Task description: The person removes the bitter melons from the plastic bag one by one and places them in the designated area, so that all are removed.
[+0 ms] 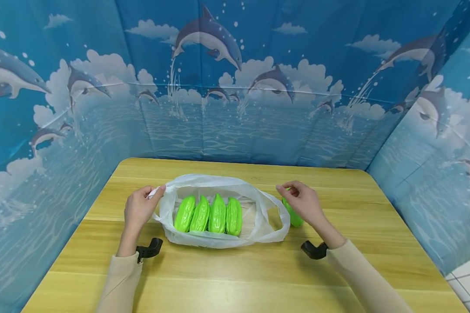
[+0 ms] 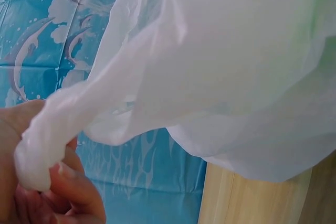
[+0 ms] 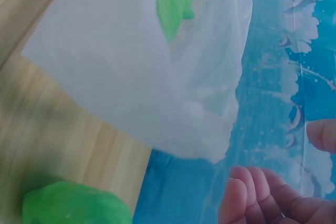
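Wooden and pale yellow, the table (image 1: pixel 235 278) carries everything in front of you, and the thin white translucent plastic bag (image 1: pixel 258 226) lies near its middle, mouth open toward you and upward. Its long axis runs left to right across your body, one handle at each end.

Your left hand (image 1: pixel 139 208) sits at the bag's left end and pinches the bunched left handle (image 2: pixel 39 150) between thumb and fingertips; the left wrist view shows the plastic gathered into a wad in that grip. Your right hand (image 1: pixel 303 202) hovers at the bag's right end with its fingers loosely curled; in the right wrist view the fingers (image 3: pixel 262 195) are apart from the plastic and hold nothing. The right handle loop (image 1: pixel 276 215) lies just to the left of that hand, on the table, so this hand is the nearer one for it.

Just under and beyond your right hand, one bright green ridged toy gourd (image 1: pixel 293 215) rests outside the bag, touching or nearly touching its right end; your hand hides most of it, so I cannot tell which way it points.

Inside the bag, four more bright green ridged toy gourds (image 1: pixel 209 215) lie side by side in a row. Each one's long axis runs away from you, crosswise to the bag, tapered tips pointing toward the far edge.
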Demonstrator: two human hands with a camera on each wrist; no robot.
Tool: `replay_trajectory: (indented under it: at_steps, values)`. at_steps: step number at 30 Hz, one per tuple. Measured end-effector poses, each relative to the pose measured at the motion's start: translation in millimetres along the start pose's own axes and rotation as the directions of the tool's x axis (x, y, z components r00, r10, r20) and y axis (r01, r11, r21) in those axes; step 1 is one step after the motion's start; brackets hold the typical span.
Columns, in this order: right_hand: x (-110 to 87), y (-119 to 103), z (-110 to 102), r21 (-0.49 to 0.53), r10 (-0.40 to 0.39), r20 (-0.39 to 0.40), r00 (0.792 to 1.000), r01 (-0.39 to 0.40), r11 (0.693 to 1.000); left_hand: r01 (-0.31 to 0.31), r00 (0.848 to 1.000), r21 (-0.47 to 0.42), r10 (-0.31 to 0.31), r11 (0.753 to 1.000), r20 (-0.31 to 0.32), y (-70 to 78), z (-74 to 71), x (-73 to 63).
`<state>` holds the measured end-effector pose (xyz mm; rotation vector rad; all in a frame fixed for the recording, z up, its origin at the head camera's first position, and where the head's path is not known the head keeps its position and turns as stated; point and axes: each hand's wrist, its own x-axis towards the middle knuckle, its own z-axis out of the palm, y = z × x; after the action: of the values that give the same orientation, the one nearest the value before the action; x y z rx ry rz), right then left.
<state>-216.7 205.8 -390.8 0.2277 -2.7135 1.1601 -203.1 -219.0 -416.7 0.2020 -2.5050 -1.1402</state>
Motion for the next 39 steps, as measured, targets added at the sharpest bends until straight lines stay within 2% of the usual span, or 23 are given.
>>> replay_trajectory:
  at_steps: [10,16,26,39]
  values:
    - [-2.6,-10.9,5.7,0.036,-0.018,0.054,0.998,0.016,0.999,-0.007,1.0,-0.004,0.007,1.0,0.0,0.7,-0.4,-0.5]
    - [-2.7,-15.2,9.7,0.027,-0.054,0.057,0.997,0.053,0.998,-0.007,1.0,-0.003,0.007,1.0,0.0,1.0,-1.1,-0.4]
    - [-2.9,-24.0,16.3,0.05,-0.058,0.086,0.995,0.053,0.997,0.0,1.0,0.002,0.0,1.0,0.004,1.7,-1.5,0.2]
    - [-3.4,-30.2,28.7,0.065,-0.132,0.136,0.982,0.124,0.99,-0.001,1.0,-0.002,0.001,1.0,0.012,2.6,-2.2,-1.0]
